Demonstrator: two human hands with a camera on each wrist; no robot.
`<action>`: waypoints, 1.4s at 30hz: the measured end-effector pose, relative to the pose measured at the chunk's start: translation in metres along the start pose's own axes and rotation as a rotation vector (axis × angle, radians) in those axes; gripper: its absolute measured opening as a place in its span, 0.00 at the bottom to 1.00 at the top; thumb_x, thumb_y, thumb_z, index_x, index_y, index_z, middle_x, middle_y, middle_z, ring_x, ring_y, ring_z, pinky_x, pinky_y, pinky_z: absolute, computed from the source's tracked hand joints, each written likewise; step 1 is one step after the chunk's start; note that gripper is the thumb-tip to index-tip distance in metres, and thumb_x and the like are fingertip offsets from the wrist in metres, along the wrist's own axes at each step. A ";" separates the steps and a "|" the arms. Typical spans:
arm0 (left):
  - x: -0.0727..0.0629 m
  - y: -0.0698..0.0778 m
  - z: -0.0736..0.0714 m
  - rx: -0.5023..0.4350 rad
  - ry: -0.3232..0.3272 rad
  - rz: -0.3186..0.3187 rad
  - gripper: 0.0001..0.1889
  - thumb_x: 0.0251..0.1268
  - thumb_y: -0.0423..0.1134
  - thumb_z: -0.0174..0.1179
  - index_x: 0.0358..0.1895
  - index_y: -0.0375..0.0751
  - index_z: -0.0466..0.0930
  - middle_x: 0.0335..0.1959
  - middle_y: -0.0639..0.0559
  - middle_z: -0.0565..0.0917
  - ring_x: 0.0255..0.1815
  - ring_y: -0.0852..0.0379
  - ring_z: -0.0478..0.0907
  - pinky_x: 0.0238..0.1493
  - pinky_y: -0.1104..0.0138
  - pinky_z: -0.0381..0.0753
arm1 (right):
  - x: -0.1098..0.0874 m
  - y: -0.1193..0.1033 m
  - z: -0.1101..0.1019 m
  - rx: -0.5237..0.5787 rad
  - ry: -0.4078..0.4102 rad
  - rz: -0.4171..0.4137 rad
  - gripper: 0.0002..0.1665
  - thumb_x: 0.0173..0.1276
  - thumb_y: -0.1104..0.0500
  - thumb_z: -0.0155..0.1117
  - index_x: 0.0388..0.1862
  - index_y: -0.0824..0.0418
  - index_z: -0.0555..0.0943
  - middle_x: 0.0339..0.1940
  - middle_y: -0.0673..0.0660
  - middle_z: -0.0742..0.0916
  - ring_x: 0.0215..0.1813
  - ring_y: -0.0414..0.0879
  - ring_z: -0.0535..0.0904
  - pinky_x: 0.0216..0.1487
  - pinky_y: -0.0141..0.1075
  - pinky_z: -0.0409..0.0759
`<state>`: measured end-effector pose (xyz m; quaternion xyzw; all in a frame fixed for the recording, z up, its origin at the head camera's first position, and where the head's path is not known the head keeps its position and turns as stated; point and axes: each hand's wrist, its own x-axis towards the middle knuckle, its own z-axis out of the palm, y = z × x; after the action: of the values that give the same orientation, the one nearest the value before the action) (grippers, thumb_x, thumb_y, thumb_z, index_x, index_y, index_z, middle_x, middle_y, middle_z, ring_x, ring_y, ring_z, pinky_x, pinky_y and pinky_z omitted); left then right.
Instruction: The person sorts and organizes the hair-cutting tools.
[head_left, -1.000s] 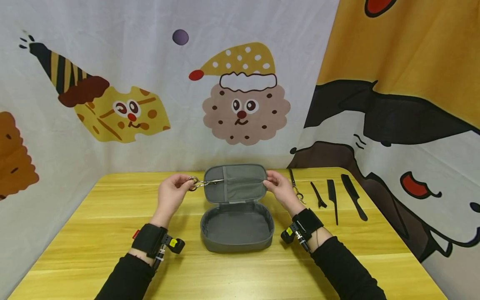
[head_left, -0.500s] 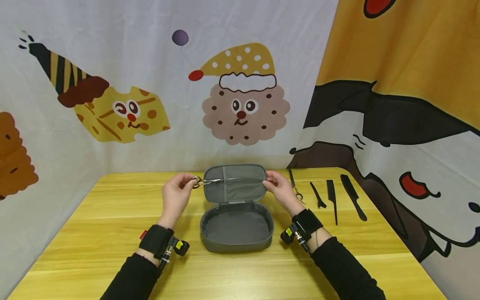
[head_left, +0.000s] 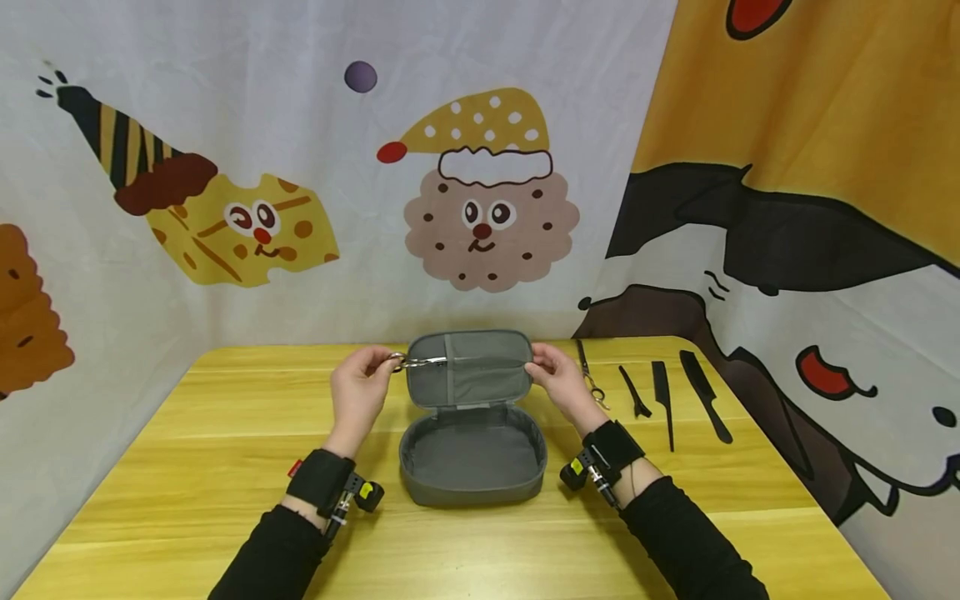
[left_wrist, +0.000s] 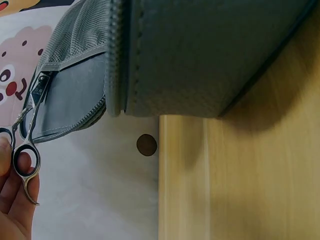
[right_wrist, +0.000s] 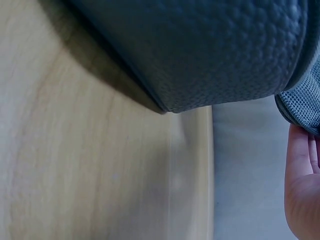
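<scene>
A grey zip case (head_left: 472, 493) stands unzipped on the table, its lid (head_left: 426, 390) raised at the back. Across the lid's inner face runs a mesh pocket (head_left: 489, 382). My left hand (head_left: 357, 396) pinches a pair of silver scissors (head_left: 426, 362) by the finger rings, pointing them rightward. In the left wrist view the scissors (left_wrist: 34, 120) reach the pocket's edge band, and their blades are hidden behind the mesh (left_wrist: 82, 32). My right hand (head_left: 561, 382) grips the lid's right edge between thumb and fingers, steadying it upright; the right wrist view shows fingers (right_wrist: 300, 147) against the lid's corner.
To the right lie a second pair of scissors (head_left: 587, 367), partly behind my right hand, a black hair clip (head_left: 636, 393), a tail comb (head_left: 663, 396) and a broad handled comb (head_left: 703, 392). A printed curtain (head_left: 285, 317) hangs along the table's (head_left: 225, 467) far edge.
My left hand has moved right, sliding the scissors further into the lid's pocket, so less of them shows. The right hand has stayed at the lid's edge.
</scene>
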<state>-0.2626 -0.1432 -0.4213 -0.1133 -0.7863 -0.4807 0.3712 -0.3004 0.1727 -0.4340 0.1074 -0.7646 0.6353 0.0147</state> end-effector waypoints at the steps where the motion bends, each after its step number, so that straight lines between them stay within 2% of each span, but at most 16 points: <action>1: 0.000 0.000 0.001 -0.002 0.004 0.005 0.02 0.61 0.29 0.68 0.34 0.33 0.87 0.29 0.45 0.86 0.32 0.50 0.82 0.38 0.77 0.75 | 0.000 0.000 0.000 0.003 -0.001 -0.002 0.19 0.75 0.68 0.57 0.63 0.68 0.76 0.48 0.63 0.84 0.46 0.45 0.81 0.52 0.39 0.82; 7: 0.001 -0.001 0.006 0.009 0.030 0.051 0.03 0.58 0.26 0.69 0.32 0.36 0.86 0.28 0.46 0.86 0.32 0.50 0.83 0.40 0.74 0.78 | -0.001 0.004 0.001 0.006 -0.006 -0.003 0.19 0.75 0.69 0.57 0.63 0.68 0.75 0.48 0.63 0.84 0.46 0.46 0.81 0.52 0.40 0.82; 15: 0.001 -0.002 0.008 0.041 0.042 0.141 0.04 0.58 0.25 0.69 0.31 0.36 0.86 0.28 0.45 0.86 0.33 0.48 0.84 0.40 0.60 0.84 | -0.001 0.004 0.000 0.004 0.001 0.016 0.21 0.75 0.67 0.57 0.65 0.68 0.74 0.49 0.62 0.84 0.47 0.45 0.81 0.52 0.40 0.82; 22: 0.002 -0.002 0.008 0.059 0.048 0.202 0.05 0.56 0.24 0.70 0.30 0.36 0.86 0.29 0.45 0.85 0.33 0.46 0.84 0.40 0.57 0.84 | -0.001 0.005 0.000 0.007 -0.004 0.014 0.21 0.75 0.67 0.57 0.65 0.68 0.74 0.51 0.63 0.84 0.47 0.45 0.80 0.53 0.40 0.81; 37: 0.000 0.000 0.014 0.049 0.061 0.240 0.07 0.53 0.22 0.71 0.30 0.37 0.86 0.29 0.45 0.85 0.33 0.46 0.84 0.39 0.58 0.84 | 0.000 0.006 0.002 -0.011 0.022 -0.005 0.20 0.74 0.69 0.57 0.63 0.66 0.76 0.49 0.65 0.84 0.47 0.49 0.81 0.52 0.41 0.82; 42: 0.001 0.003 0.016 0.046 0.059 0.252 0.07 0.52 0.22 0.71 0.31 0.37 0.86 0.29 0.46 0.85 0.33 0.47 0.84 0.38 0.57 0.84 | -0.002 0.000 0.002 -0.009 0.019 -0.010 0.20 0.74 0.68 0.58 0.63 0.67 0.76 0.49 0.64 0.84 0.47 0.47 0.81 0.52 0.39 0.82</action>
<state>-0.2693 -0.1283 -0.4229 -0.1885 -0.7655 -0.4151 0.4541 -0.2983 0.1708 -0.4350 0.1053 -0.7667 0.6328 0.0254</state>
